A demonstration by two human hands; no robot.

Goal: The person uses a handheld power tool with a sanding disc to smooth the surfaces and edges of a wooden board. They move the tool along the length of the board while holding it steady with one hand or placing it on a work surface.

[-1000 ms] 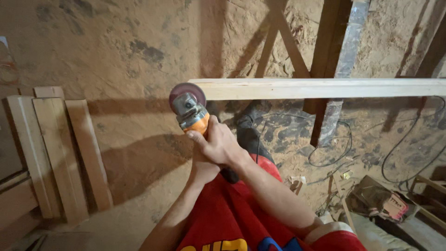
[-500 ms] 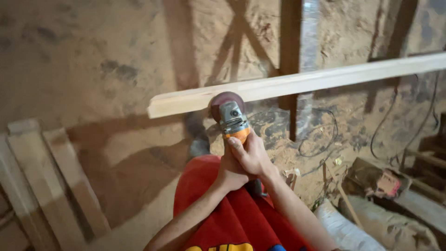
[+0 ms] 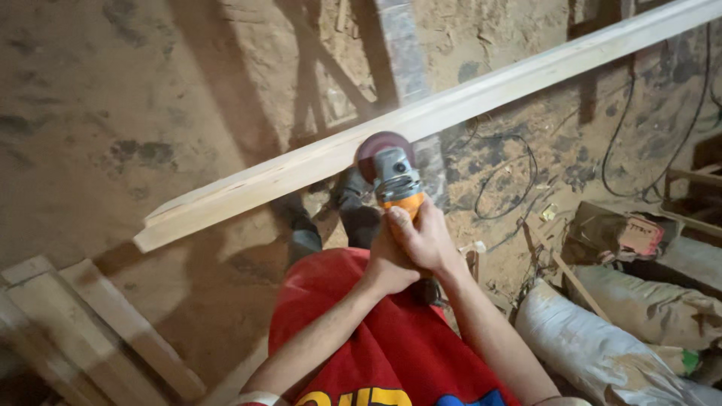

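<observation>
Both hands, the right hand (image 3: 425, 237) over the left hand (image 3: 387, 265), are wrapped tight around the orange angle grinder (image 3: 397, 183), whose disc meets the pale wooden plank (image 3: 391, 124) running from eight to two o'clock; best done with steady, light, even pressure

Ahead of us the long wooden plank (image 3: 421, 120) bars the way across the frame, its near edge touched by the angle grinder (image 3: 391, 177), with open sandy floor (image 3: 113, 113) beyond to the left, stacked boards (image 3: 90, 331) lower left, and cables (image 3: 511, 184) and sacks (image 3: 602, 349) crowding the right.
</observation>
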